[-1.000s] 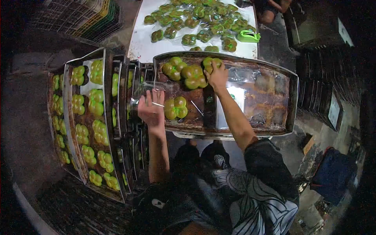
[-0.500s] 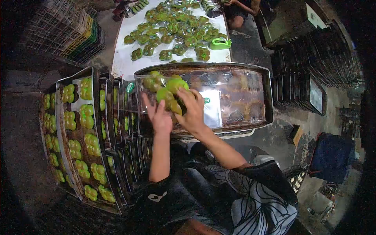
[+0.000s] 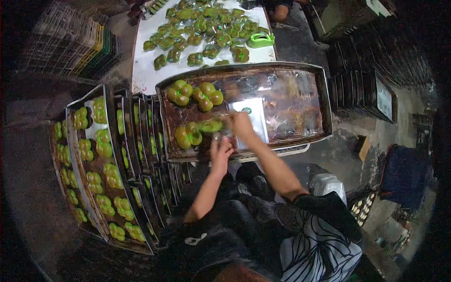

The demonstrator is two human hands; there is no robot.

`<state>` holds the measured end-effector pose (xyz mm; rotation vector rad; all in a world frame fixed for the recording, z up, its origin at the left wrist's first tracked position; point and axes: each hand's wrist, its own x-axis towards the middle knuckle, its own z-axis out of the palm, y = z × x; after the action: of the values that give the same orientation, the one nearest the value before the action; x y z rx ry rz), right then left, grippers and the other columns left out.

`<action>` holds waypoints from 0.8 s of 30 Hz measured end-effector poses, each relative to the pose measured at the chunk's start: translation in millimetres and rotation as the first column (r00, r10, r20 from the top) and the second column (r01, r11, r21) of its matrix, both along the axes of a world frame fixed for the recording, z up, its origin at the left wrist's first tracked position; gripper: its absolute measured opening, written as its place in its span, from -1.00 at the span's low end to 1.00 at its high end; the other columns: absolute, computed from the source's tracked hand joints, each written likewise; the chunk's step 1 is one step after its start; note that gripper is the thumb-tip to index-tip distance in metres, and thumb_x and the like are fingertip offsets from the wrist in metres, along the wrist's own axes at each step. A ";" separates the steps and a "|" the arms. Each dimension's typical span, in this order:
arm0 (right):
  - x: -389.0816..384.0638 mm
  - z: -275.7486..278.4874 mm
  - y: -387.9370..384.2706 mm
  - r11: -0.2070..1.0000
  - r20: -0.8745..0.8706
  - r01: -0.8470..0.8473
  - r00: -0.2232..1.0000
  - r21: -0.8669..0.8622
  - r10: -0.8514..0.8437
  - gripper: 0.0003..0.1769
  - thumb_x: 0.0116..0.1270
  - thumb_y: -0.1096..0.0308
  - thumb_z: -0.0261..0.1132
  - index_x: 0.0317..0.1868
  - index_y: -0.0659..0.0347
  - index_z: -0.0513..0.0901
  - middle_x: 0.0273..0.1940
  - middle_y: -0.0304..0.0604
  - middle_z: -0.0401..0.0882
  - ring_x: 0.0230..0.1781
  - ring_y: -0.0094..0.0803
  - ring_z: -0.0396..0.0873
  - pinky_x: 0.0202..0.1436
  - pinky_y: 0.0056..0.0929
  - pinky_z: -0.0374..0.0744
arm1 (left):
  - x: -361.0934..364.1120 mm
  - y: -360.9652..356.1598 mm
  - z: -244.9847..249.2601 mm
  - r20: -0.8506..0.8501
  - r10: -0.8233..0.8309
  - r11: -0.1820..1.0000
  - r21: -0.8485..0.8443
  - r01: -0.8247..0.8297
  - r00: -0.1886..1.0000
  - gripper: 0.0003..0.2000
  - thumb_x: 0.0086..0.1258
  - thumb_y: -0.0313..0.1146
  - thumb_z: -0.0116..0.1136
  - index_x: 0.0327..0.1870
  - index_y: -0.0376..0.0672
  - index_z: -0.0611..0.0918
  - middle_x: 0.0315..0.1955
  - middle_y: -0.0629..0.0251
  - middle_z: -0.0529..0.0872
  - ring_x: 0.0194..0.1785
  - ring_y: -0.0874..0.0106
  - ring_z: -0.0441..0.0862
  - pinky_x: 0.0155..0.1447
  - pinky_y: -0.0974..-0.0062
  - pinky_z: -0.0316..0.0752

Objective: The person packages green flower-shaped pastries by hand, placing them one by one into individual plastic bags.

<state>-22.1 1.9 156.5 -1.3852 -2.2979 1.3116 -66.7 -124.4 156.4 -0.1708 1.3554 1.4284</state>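
Note:
A green lobed bread bun [image 3: 211,126], smeared by motion, is between my two hands low over the dark baking tray [image 3: 300,139]. My right hand [image 3: 240,126] is at its right side, fingers blurred. Just below the bun is my left hand [image 3: 221,152], fingers curled up toward it; I cannot tell what they grip. Three more clusters of green buns sit in the tray's left part: one at the upper left [image 3: 179,93], one beside it [image 3: 207,96] and one lower down [image 3: 188,135]. A stack of clear bags with a green label [image 3: 249,115] lies beside and partly behind my right hand.
Bagged green buns cover much of the white table [image 3: 141,77] beyond the tray, with a green tape dispenser [image 3: 261,40] at its right edge. Trays of buns [image 3: 98,150] stand at my left. Stacked dark trays [image 3: 361,94] and crates [image 3: 84,44] flank the table.
The bun and my hands have shifted right and lower over the tray. The clear bag that spread past my left hand no longer shows there, and the tray's left side is now uncovered.

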 end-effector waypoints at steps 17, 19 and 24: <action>61.4 -52.9 -93.3 0.997 0.012 0.030 0.999 0.070 -0.031 -0.77 0.24 0.27 0.03 -0.32 0.31 0.42 -0.50 0.11 0.51 -0.55 0.06 0.48 -0.52 -0.17 0.43 | -8.2 -7.2 -12.6 -0.414 -0.384 0.923 -0.136 0.361 0.825 -0.93 0.04 -0.52 0.19 -0.43 -0.27 0.61 -0.63 0.35 0.53 -0.62 0.57 0.44 -0.53 0.60 0.33; 46.3 -22.0 -60.0 0.883 -0.011 0.084 0.995 -0.461 -0.100 -0.76 0.23 0.23 0.06 -0.28 0.26 0.43 -0.54 0.03 0.51 -0.53 -0.05 0.51 -0.50 -0.18 0.45 | -10.7 -6.4 -20.5 -0.787 -0.130 0.973 0.014 0.229 0.603 -0.88 0.09 -0.50 0.17 -0.36 -0.31 0.60 -0.54 0.32 0.51 -0.50 0.57 0.43 -0.45 0.63 0.34; -34.5 -6.6 -40.8 0.242 -0.289 -0.158 0.504 -0.957 -0.814 -0.56 0.24 0.06 0.07 0.02 0.13 0.30 -0.18 -0.05 0.46 -0.32 -0.36 0.52 -0.31 -0.38 0.50 | -29.1 -6.7 -4.4 -0.651 0.057 0.983 0.170 0.072 0.757 -0.72 0.22 -0.41 0.06 -0.03 -0.20 0.48 -0.21 0.28 0.53 -0.18 0.44 0.49 -0.09 0.50 0.40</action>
<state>-56.6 -38.9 149.9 -0.9639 -0.3048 2.4781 -95.8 -131.2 152.0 0.5144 1.7595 1.6767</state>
